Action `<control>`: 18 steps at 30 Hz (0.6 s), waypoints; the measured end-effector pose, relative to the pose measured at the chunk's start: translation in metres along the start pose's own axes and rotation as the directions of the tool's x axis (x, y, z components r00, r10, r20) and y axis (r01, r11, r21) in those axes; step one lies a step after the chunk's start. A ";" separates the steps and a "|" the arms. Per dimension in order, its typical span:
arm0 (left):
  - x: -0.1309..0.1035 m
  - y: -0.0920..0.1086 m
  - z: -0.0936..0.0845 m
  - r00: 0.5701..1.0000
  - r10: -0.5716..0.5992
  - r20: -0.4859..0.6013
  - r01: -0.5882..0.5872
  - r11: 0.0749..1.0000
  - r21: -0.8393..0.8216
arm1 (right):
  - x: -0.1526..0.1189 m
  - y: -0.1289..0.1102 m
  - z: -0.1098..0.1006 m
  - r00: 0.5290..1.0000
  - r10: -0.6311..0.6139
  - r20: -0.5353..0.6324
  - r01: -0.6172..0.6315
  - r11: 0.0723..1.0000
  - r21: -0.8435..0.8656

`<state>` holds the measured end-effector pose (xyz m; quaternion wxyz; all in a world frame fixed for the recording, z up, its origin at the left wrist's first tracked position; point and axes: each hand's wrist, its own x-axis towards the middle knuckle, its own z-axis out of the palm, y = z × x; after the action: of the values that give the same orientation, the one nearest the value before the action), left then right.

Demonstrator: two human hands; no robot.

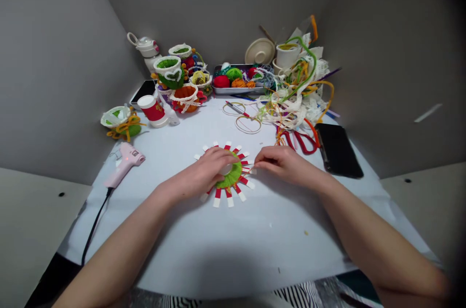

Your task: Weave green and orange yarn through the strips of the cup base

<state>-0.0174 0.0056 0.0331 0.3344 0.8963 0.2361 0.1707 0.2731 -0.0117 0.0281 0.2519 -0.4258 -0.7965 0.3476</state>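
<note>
Left hand [210, 168], loosely curved, hides the fringed paper cup's [217, 196] nine o'clock side; right hand [282, 162] pinches closed at three o'clock, fingertip contents unclear

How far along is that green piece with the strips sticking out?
Partly done, I'd judge. The green centre already looks covered. In hand, the left hand steadies it while the right hand appears to pinch a thin orange strand. The splayed red-and-white strips look bare, so they are probably what's left.
</note>
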 end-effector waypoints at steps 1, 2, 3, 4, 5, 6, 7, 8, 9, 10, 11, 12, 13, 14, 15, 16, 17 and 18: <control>0.000 -0.005 0.006 1.000 -0.001 -0.010 0.001 1.000 -0.023 | -0.002 0.002 0.003 1.000 -0.005 0.022 0.006 0.999 -0.039; -0.001 -0.009 0.011 1.000 0.005 -0.015 -0.005 0.999 -0.033 | -0.003 0.005 0.006 0.999 -0.011 0.037 0.013 0.998 -0.068; -0.002 -0.012 0.014 1.000 0.005 -0.015 -0.006 0.999 -0.036 | -0.005 0.007 0.009 0.999 -0.017 0.043 0.020 0.996 -0.089; -0.002 -0.014 0.016 1.000 0.005 -0.012 -0.005 1.000 -0.031 | -0.006 0.008 0.012 0.999 -0.021 0.042 0.025 0.994 -0.104; -0.003 -0.014 0.018 1.000 0.006 -0.006 -0.006 1.000 -0.022 | -0.006 0.010 0.013 0.999 -0.023 0.038 0.027 0.993 -0.115; -0.003 -0.015 0.018 1.000 0.007 -0.002 -0.007 1.000 -0.014 | -0.006 0.011 0.015 0.999 -0.022 0.032 0.026 0.992 -0.123; -0.004 -0.015 0.018 1.000 0.009 0.000 -0.009 1.000 -0.008 | -0.007 0.013 0.016 0.999 -0.022 0.027 0.025 0.991 -0.132; -0.005 -0.014 0.019 1.000 0.013 -0.001 -0.013 1.000 -0.004 | -0.007 0.014 0.017 1.000 -0.021 0.023 0.024 0.990 -0.141; -0.005 -0.014 0.019 1.000 0.018 -0.005 -0.018 1.000 -0.003 | -0.007 0.015 0.017 1.000 -0.022 0.018 0.025 0.988 -0.149; -0.006 -0.014 0.020 1.000 0.016 -0.010 -0.016 1.000 -0.002 | -0.007 0.016 0.018 1.000 -0.023 0.013 0.025 0.987 -0.157; -0.007 -0.015 0.021 1.000 0.003 -0.020 -0.003 1.000 0.002 | -0.007 0.017 0.018 1.000 -0.022 0.008 0.023 0.986 -0.164; -0.007 -0.015 0.022 0.999 -0.022 -0.036 0.022 1.000 0.011 | -0.007 0.018 0.018 1.000 -0.018 0.003 0.018 0.985 -0.169; -0.008 -0.016 0.024 0.997 -0.053 -0.058 0.055 0.998 0.025 | -0.007 0.019 0.019 1.000 -0.011 0.000 0.011 0.985 -0.173; -0.009 -0.017 0.026 0.993 -0.084 -0.083 0.088 0.995 0.041 | -0.007 0.019 0.019 1.000 -0.005 -0.003 0.004 0.985 -0.175; -0.009 -0.017 0.027 0.988 -0.110 -0.105 0.116 0.992 0.058 | -0.007 0.020 0.019 1.000 0.001 -0.004 -0.001 0.984 -0.177; -0.009 -0.018 0.028 0.986 -0.121 -0.116 0.130 0.989 0.073 | -0.007 0.020 0.019 1.000 0.003 -0.007 -0.005 0.984 -0.179; -0.010 -0.019 0.028 0.986 -0.116 -0.117 0.126 0.988 0.085 | -0.007 0.020 0.020 1.000 0.004 -0.009 -0.005 0.983 -0.182; -0.010 -0.019 0.028 0.989 -0.098 -0.109 0.108 0.989 0.096 | -0.008 0.020 0.020 1.000 0.003 -0.013 -0.006 0.982 -0.187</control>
<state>-0.0182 -0.0017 -0.0013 0.2840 0.8886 0.3076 0.1872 0.2732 -0.0173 -0.0009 0.2149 -0.4514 -0.8231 0.2692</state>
